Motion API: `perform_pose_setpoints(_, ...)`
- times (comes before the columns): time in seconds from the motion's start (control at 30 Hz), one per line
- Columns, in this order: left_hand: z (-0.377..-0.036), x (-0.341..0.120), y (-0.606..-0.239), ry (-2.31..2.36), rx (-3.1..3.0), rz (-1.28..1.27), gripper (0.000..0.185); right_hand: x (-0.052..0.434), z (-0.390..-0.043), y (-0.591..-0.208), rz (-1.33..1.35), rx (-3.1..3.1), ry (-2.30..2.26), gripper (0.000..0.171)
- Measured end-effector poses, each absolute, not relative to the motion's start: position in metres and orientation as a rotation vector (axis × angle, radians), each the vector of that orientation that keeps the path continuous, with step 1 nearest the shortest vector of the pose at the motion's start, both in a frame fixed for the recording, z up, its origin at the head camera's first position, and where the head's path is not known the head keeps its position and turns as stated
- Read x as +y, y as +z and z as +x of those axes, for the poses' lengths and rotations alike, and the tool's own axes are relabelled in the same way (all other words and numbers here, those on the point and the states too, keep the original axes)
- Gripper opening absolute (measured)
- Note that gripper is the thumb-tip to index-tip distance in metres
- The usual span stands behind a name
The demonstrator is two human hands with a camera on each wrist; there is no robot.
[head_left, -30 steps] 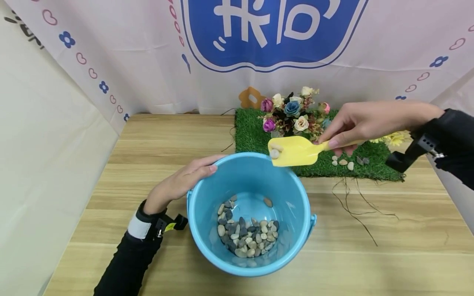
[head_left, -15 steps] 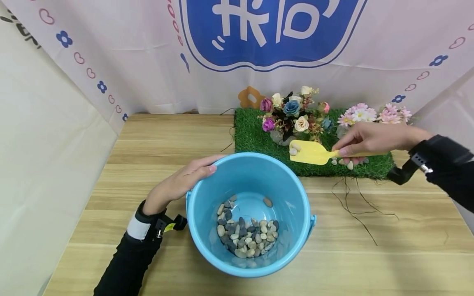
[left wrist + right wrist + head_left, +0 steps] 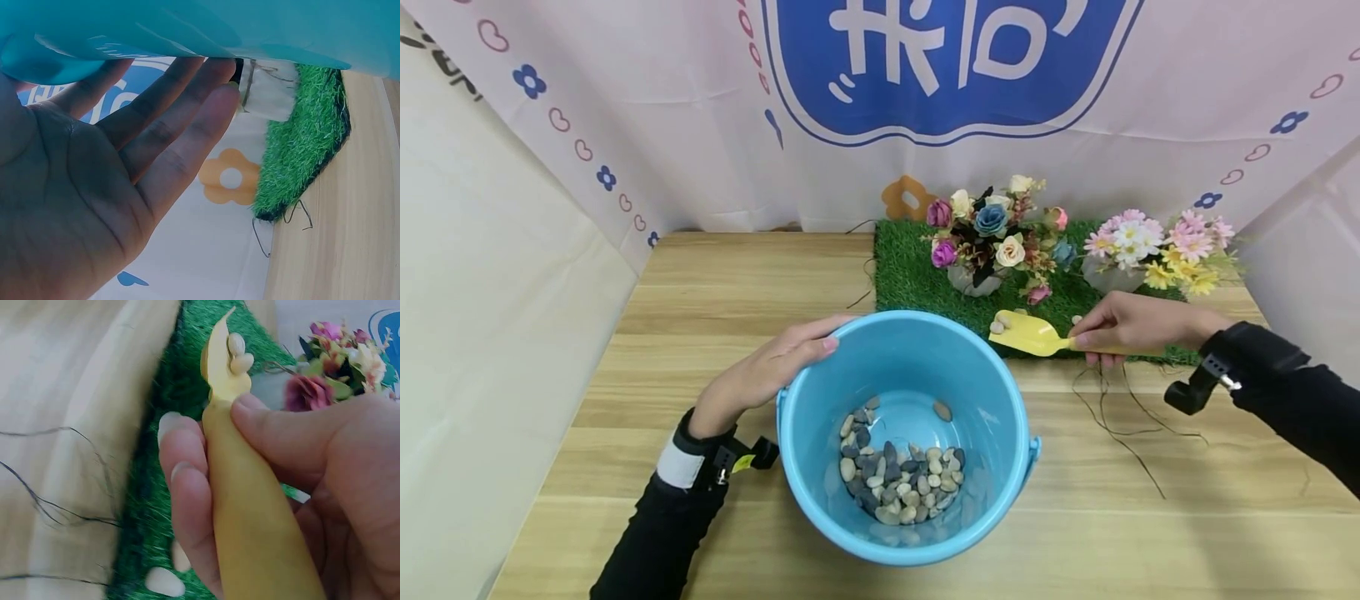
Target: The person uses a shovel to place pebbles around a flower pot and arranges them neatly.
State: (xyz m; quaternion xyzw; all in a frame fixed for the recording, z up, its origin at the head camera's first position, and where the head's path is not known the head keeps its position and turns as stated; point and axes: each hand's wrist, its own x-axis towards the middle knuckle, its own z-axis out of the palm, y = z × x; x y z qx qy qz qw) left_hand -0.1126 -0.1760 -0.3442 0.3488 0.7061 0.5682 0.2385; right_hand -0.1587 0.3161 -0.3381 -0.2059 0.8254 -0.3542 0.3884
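My left hand (image 3: 778, 358) holds the light blue bucket (image 3: 904, 550) at its upper left rim, thumb on the rim and fingers along the outside. Grey, beige and dark pebbles (image 3: 906, 487) lie in the bucket's bottom. In my right hand (image 3: 1138, 325) is a small yellow toy shovel (image 3: 1030, 335), its handle pinched between thumb and fingers. Two pale pebbles (image 3: 240, 361) sit on the scoop in the right wrist view. The scoop is right of the bucket, low over the front edge of the artificial grass mat (image 3: 917, 275).
A pot of mixed roses (image 3: 992, 221) and a pot of pink, white and yellow daisies (image 3: 1138, 237) stand on the mat. Loose dark fibres (image 3: 1105, 417) lie on the wooden table (image 3: 1150, 533). A printed cloth (image 3: 715, 133) hangs behind.
My right hand has moved the shovel right, away from the bucket's rim, then down and toward me to the mat's front edge. The two pebbles stay on it. Left hand and bucket hold still.
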Motion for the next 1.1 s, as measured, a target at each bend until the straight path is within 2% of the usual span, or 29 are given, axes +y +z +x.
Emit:
perform_pose_setpoints(0.5,-0.112,-0.175,-0.344,1.583,1.919,0.931,0.049,0.294,-0.135,-0.337,-0.387,2.171,-0.92,0.026)
perform_pose_setpoints(1.1,-0.112,-0.175,-0.345,1.592,1.906,0.95,0.049,0.244,-0.15,-0.3,-0.3,2.175,-0.654,0.036)
